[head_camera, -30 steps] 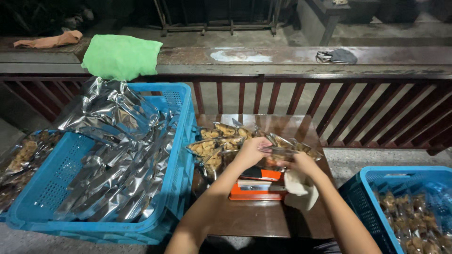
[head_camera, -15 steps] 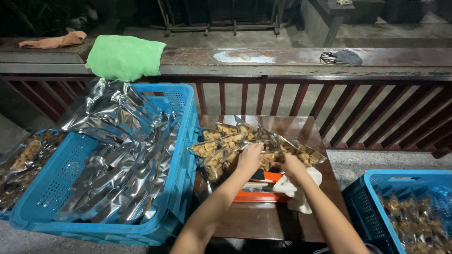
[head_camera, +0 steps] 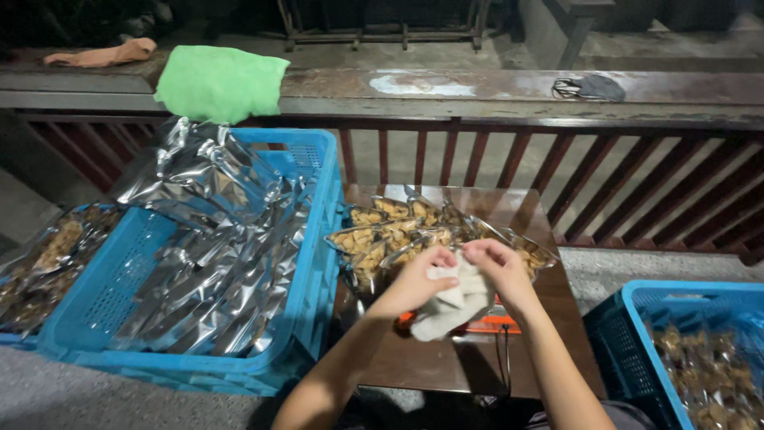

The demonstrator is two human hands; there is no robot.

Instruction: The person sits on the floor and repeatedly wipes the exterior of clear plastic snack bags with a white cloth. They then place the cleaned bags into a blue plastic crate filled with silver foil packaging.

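My left hand (head_camera: 419,279) and my right hand (head_camera: 497,267) meet over a small brown table (head_camera: 446,362), both gripping a white cloth (head_camera: 454,306) that hangs down between them. Under the cloth an orange device (head_camera: 497,321) shows partly on the table. Just beyond my hands lie several clear bags of brown snack pieces (head_camera: 382,235), piled at the table's far side.
A blue crate (head_camera: 314,263) full of silver foil bags (head_camera: 215,239) stands at the left. Another blue crate (head_camera: 629,318) with filled snack bags is at the right. A railing ledge (head_camera: 477,87) at the back carries a green cloth (head_camera: 219,80).
My hands have left the snack bag they were handling and now hold the white cloth that lay at the table's right. The cloth is lifted over the orange device.
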